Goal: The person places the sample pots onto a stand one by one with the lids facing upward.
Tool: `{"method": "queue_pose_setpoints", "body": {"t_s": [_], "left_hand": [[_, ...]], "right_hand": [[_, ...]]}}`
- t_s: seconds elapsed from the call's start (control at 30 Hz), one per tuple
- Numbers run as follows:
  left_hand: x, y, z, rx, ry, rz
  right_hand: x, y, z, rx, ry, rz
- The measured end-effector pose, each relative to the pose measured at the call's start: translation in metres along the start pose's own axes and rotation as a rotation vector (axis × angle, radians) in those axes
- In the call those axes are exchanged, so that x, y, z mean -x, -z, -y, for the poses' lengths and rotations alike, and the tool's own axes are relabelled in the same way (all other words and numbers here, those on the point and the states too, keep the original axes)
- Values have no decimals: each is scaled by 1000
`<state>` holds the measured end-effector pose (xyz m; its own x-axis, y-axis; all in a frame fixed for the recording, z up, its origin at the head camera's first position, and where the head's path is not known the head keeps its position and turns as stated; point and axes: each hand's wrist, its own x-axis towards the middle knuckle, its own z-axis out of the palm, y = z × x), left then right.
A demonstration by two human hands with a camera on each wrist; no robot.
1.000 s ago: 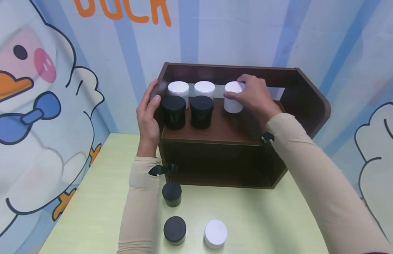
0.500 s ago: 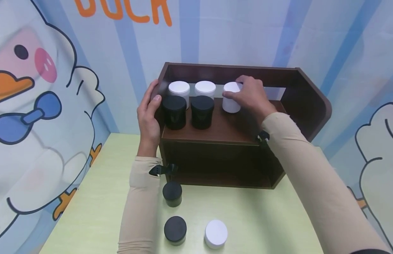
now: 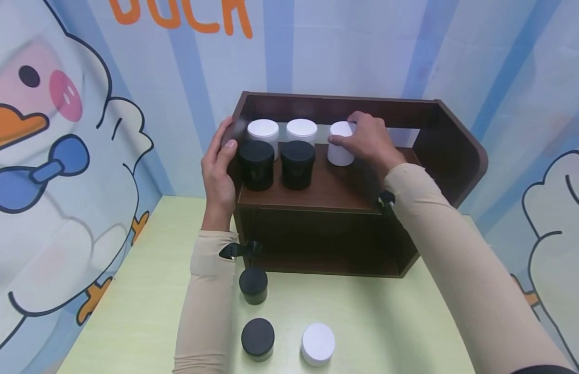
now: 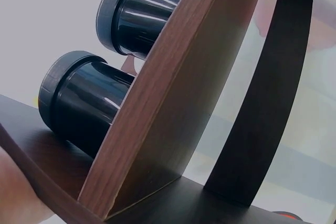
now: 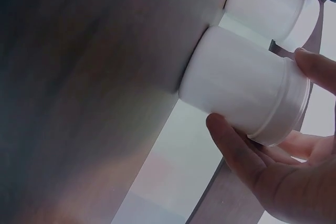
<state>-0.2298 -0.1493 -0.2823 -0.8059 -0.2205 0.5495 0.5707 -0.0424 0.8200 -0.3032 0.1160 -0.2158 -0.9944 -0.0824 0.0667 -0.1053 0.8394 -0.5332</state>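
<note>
Right hand (image 3: 370, 139) pinches white jar (image 3: 339, 150), upper centre of the frame on shelf (image 3: 336, 196), shifted slightly left within the last second; spacing to adjacent jar (image 3: 301, 128) is reduced. Left hand (image 3: 218, 174): fingers extended, against shelf.

The table (image 3: 130, 306) bears three jars (image 3: 257, 335), well apart from the left fingers (image 3: 219, 136), and a shelf (image 3: 327, 197), where four tubs (image 3: 255, 167) stand near those fingers, a fifth tub (image 5: 236, 74) between the right fingers (image 5: 231, 142).

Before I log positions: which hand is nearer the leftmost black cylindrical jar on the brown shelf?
Left hand, left of that black jar; right hand, farther right, grips a white cylindrical jar.
</note>
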Motion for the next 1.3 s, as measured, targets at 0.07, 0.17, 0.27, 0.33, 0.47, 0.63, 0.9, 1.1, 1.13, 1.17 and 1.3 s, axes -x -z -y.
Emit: {"method": "queue_pose_setpoints", "body": {"t_s": [0.07, 0.17, 0.27, 0.33, 0.47, 0.63, 0.9, 1.1, 1.13, 1.17, 1.3], "left_hand": [[0, 0, 0, 0, -1, 1], [0, 0, 0, 5, -2, 3], [0, 1, 2, 8, -2, 3], [0, 1, 2, 7, -2, 2], [0, 0, 3, 6, 0, 3], [1, 0, 3, 4, 8, 0], [1, -1, 0, 3, 6, -2], [2, -1, 0, -3, 4, -5], [2, -1, 0, -2, 4, -5], [2, -1, 0, -1, 2, -5], [1, -1, 0, 7, -7, -1]], "right_hand": [[-1, 0, -1, -1, -6, 8], [-1, 0, -1, -4, -8, 20], [-2, 0, 0, 0, -4, 22], [-1, 1, 0, 4, -5, 22], [0, 2, -1, -1, -20, 25], [3, 5, -3, -21, -31, 32], [15, 16, -3, 7, -21, 8], [31, 28, -1, 8, -25, -37], [34, 31, 0, 6, -21, -45], [36, 34, 0, 0, -17, -50], [49, 46, 2, 0, 19, -65]]}}
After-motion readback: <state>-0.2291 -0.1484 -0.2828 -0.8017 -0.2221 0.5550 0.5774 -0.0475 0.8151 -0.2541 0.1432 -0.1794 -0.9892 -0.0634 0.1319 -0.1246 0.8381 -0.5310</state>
